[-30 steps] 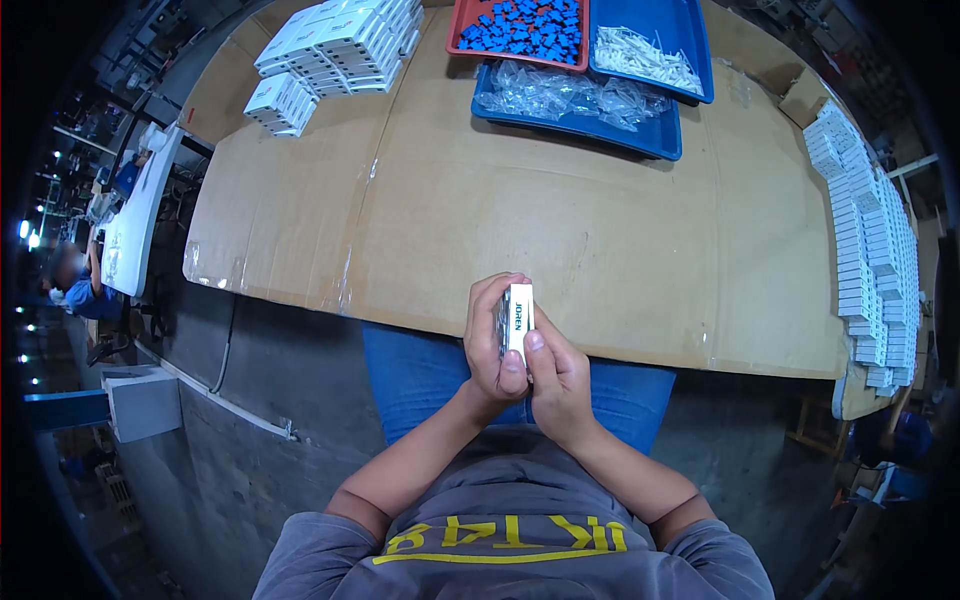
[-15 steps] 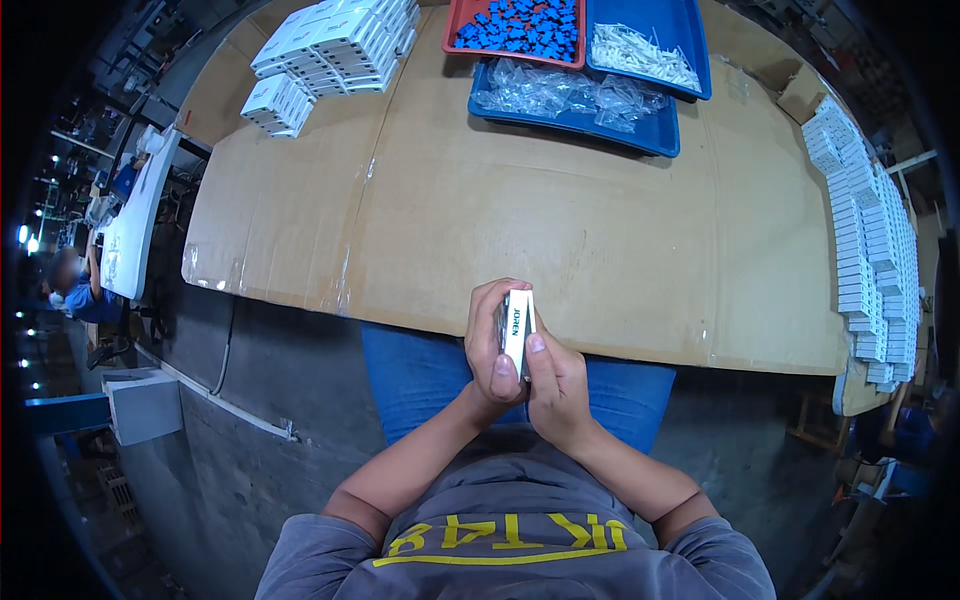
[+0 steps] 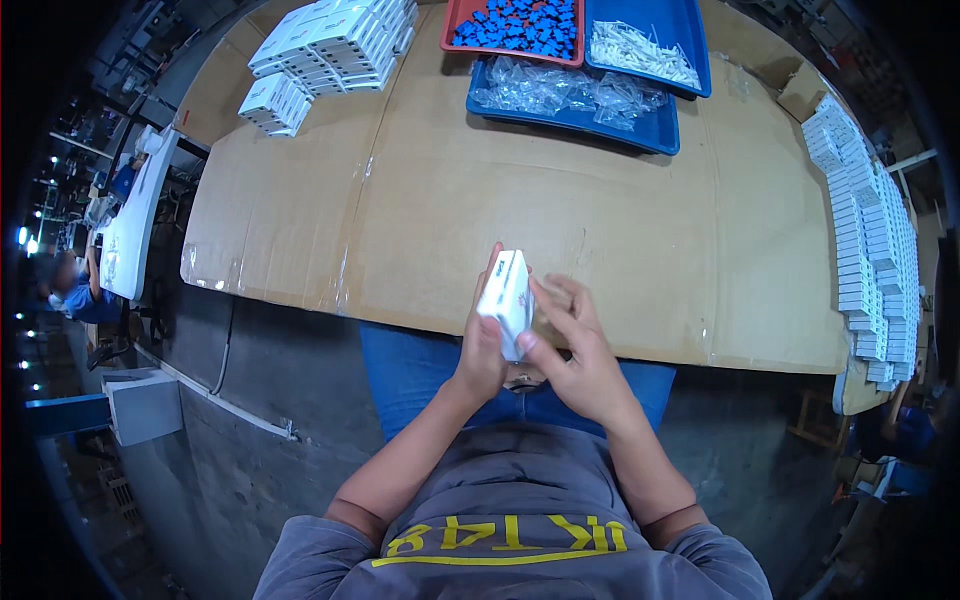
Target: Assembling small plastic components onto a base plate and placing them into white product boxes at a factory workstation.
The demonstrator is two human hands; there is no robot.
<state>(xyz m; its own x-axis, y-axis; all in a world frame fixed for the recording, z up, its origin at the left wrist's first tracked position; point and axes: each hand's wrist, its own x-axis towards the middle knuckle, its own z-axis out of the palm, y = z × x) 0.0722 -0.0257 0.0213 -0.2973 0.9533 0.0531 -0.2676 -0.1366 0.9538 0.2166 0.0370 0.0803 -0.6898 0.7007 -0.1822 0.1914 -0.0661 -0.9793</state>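
Close together, the left hand (image 3: 481, 358) is wrapped around a small white box (image 3: 505, 288), while the right hand (image 3: 582, 352) is loosely opened beside it, its fingers slightly blurred. The right thumb lies at the box's lower right edge; whether it presses there cannot be told. The box is tilted between the hands, dark print on its upper face, at the near edge of the cardboard-covered worktop (image 3: 450, 205). Beneath the hands are the person's blue trousers (image 3: 400, 375).

Well beyond the hands, straight ahead, sits a red tray (image 3: 550, 61) of small blue pieces. Ahead and slightly right, a blue tray (image 3: 672, 28) holds thin white pieces, and nearer the hands a second blue tray (image 3: 655, 138) carries clear plastic pieces. Far ahead to the hands' left rise stacked white boxes (image 3: 330, 45); well to their right runs a long bank of similar boxes (image 3: 882, 260).
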